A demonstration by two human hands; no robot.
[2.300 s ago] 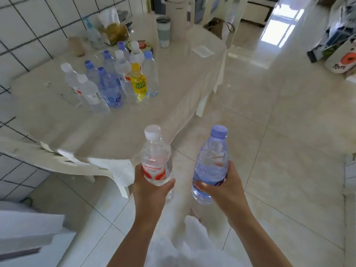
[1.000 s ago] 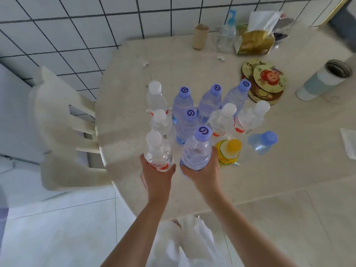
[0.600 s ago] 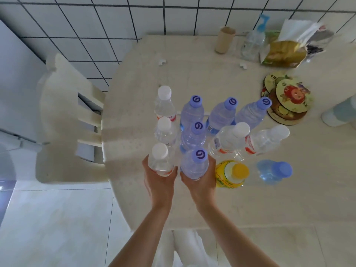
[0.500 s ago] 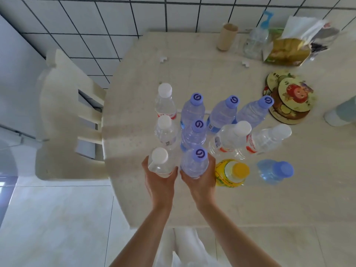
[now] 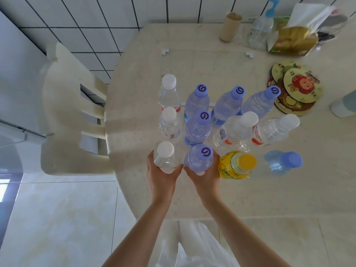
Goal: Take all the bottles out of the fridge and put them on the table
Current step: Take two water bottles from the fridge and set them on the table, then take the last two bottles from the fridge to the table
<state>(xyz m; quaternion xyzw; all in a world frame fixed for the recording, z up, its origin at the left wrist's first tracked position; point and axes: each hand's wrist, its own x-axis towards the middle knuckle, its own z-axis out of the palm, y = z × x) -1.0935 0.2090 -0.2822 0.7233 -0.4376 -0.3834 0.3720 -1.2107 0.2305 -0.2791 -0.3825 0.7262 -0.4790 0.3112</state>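
Note:
Seen from above, my left hand (image 5: 162, 175) grips a clear white-capped bottle (image 5: 164, 157) and my right hand (image 5: 205, 177) grips a purple-capped bottle (image 5: 199, 158). Both bottles stand side by side at the near edge of the cream table (image 5: 138, 105), at the front of a cluster of several water bottles (image 5: 198, 128). A yellow-capped drink bottle (image 5: 237, 164) stands just right of my right hand, with a blue-capped bottle (image 5: 283, 163) beyond it. The bottles' bases are hidden, so contact with the table is not visible.
A cream chair (image 5: 63, 112) stands left of the table against the tiled wall. At the table's far side are a cardboard tube (image 5: 230, 26), a spray bottle (image 5: 260, 29), a tissue pack (image 5: 296, 39), round coasters (image 5: 296, 89) and a cup (image 5: 344, 105). Tiled floor lies below.
I walked up to the table with one bottle in each hand and brought both down at the front of the cluster. In the last half second the hands barely moved.

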